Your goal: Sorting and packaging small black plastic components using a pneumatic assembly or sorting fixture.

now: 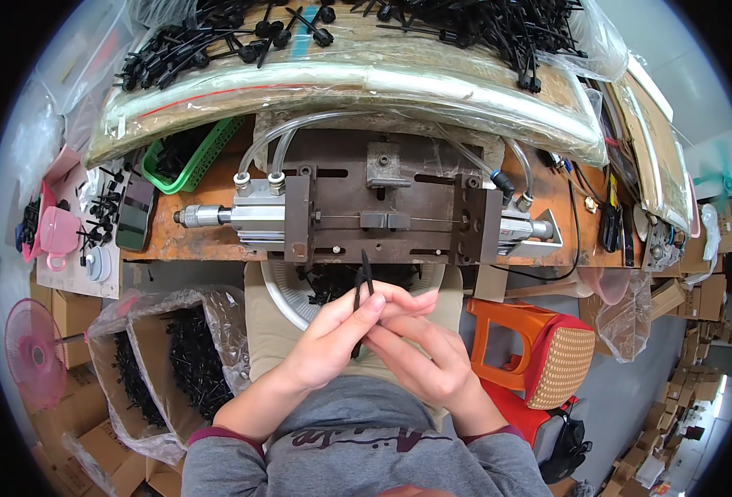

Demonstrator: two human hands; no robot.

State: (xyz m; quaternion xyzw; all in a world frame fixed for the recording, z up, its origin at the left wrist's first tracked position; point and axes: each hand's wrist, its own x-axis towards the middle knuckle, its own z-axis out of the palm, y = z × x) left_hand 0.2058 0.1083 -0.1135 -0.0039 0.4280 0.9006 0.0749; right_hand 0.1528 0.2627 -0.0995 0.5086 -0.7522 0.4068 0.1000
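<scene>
My left hand is closed, with thumb and fingers pinching thin black plastic sticks that point up toward the fixture. A lower end of the black pieces shows below the left thumb. My right hand meets the left, its fingers bent together against the left fingers; what they grip is hidden. Just beyond the hands stands a dark metal fixture with a small clamp block at its middle. Silver air cylinders flank it. Under the hands, a white tub with black parts sits at my lap.
Heaps of black stemmed parts lie on the plastic-wrapped shelf above. A green basket and a phone are at left. Bagged black parts fill a box beside a pink fan. An orange stool stands right.
</scene>
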